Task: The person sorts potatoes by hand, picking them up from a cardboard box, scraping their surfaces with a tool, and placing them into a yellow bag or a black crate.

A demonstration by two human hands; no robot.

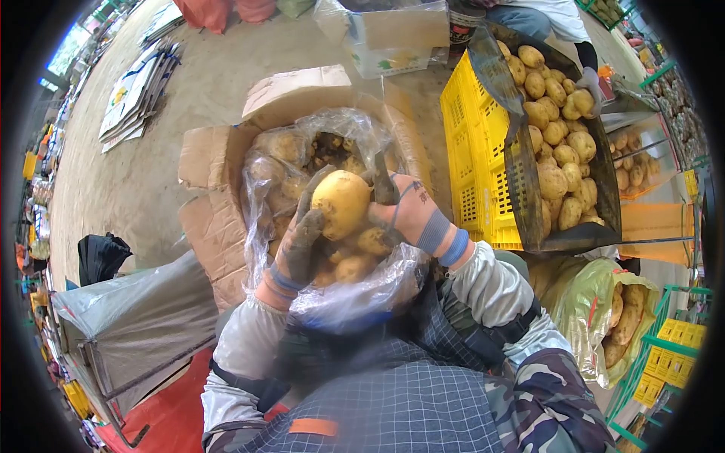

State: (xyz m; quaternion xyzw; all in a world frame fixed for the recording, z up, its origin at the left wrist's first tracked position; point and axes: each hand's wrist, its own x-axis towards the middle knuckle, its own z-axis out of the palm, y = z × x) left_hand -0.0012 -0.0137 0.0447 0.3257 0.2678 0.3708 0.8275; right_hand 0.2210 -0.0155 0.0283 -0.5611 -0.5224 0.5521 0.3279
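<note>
Checked cloth (400, 404) is filling the bottom of the view, closest of all, with a camouflage sleeve (555, 404) showing beside it. Now to the action: one big yellow potato (341, 205) is hanging between two gloved hands, right over an open cardboard box (296, 92)! Left hand (296, 240) is gripping it, thumb in front, fingers curling around the side. Right hand (408, 211) is meeting the opposite edge, thumb and finger standing apart; how firmly it is gripping, I cannot tell. Below them, more potatoes (353, 269) are lying inside a clear plastic liner (381, 291), which is spilling toward the person's lap. Out to the right, a yellow crate (474, 162) is standing near the box, its dark lining (522, 185) bulging with potatoes. Beyond it, another person's white shirt (563, 16) is peeking in. Nearer, a yellowish bag (572, 298) is sitting open around long potatoes. Over on the left, flattened boxes (134, 98) are lying stacked on the floor, and a grey sheet (151, 306) is draping over a frame.
</note>
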